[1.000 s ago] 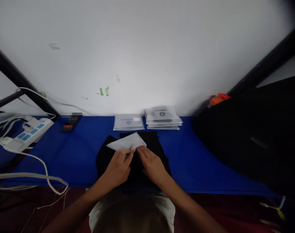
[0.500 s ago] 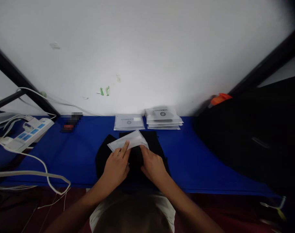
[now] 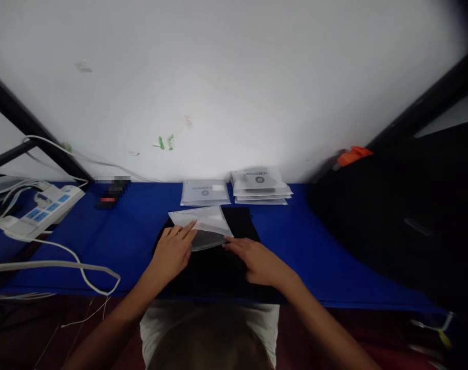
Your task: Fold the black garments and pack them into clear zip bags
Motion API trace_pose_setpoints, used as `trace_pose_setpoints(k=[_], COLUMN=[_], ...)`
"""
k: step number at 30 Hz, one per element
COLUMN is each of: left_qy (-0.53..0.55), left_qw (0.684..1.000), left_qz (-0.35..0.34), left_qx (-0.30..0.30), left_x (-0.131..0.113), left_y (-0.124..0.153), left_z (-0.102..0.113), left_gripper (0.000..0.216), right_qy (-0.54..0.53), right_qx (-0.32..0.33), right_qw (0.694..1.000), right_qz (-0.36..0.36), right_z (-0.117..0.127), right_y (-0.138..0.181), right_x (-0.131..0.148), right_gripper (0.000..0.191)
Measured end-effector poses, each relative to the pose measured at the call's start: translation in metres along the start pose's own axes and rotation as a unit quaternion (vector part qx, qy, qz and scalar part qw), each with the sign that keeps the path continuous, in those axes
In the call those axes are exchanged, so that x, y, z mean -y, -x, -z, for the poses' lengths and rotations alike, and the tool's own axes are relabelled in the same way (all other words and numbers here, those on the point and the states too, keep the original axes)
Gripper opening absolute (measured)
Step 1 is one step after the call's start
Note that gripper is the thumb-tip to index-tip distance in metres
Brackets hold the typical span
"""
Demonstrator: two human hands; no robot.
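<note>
A frosted plastic zip bag (image 3: pixel 206 217) lies tilted on black folded cloth (image 3: pixel 214 275) in the middle of the blue table. Dark material shows through the bag's nearer half. My left hand (image 3: pixel 174 252) grips the bag's left edge, its index finger stretched over the top face and the thumb hidden. At the bag's lower right corner, my right hand (image 3: pixel 259 259) is closed, pinching the edge between thumb and index finger.
Behind the cloth lie a flat printed bag (image 3: pixel 205 192) and a stack of similar bags (image 3: pixel 260 182). A power strip (image 3: pixel 44 210) with white cables (image 3: pixel 98 282) is at the left. A large black object (image 3: pixel 391 221) covers the right side, with something orange (image 3: pixel 355 155) behind it.
The bag has turned flatter, and its dark-looking nearer half now shows. My left hand has shifted slightly left; my right hand has moved right and turned sideways to the bag's corner.
</note>
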State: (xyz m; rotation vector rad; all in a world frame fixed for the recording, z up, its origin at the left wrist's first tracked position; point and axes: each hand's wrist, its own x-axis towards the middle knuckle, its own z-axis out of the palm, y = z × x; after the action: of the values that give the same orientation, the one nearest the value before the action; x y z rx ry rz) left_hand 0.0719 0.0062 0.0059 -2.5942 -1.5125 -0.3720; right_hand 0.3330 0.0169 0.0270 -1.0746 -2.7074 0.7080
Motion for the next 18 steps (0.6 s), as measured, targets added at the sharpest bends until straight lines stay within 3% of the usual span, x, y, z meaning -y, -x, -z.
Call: trace_pose_setpoints(k=[3, 6, 9, 13, 18], left_qy=[0.016, 0.036, 0.056, 0.045, 0.055], left_qw=[1.000, 0.999, 0.998, 0.998, 0.998], left_qz=[-0.002, 0.003, 0.001, -0.002, -0.031], left_qx=[-0.009, -0.011, -0.014, -0.037, -0.023], left_x=[-0.005, -0.012, -0.017, -0.023, -0.030], left_y=[-0.002, -0.005, -0.007, -0.007, -0.008], left_z=[-0.001, 0.000, 0.001, 0.002, -0.008], left_gripper=[0.054, 0.058, 0.070, 0.071, 0.065], right_qy=[-0.086, -0.147, -0.050, 0.139, 0.212], right_qx=[-0.060, -0.203, -0.287, -0.244, -0.178], right_qw=[0.994, 0.966, 0.950, 0.959, 0.954], right_qz=[0.010, 0.071, 0.111, 0.031, -0.117], right_z=[-0.003, -0.014, -0.029, -0.045, -0.053], right_y=[0.002, 0.002, -0.003, -0.016, -0.034], right_x=[0.002, 0.007, 0.009, 0.008, 0.016], right_gripper=[0.063, 0.058, 0.064, 0.066, 0.062])
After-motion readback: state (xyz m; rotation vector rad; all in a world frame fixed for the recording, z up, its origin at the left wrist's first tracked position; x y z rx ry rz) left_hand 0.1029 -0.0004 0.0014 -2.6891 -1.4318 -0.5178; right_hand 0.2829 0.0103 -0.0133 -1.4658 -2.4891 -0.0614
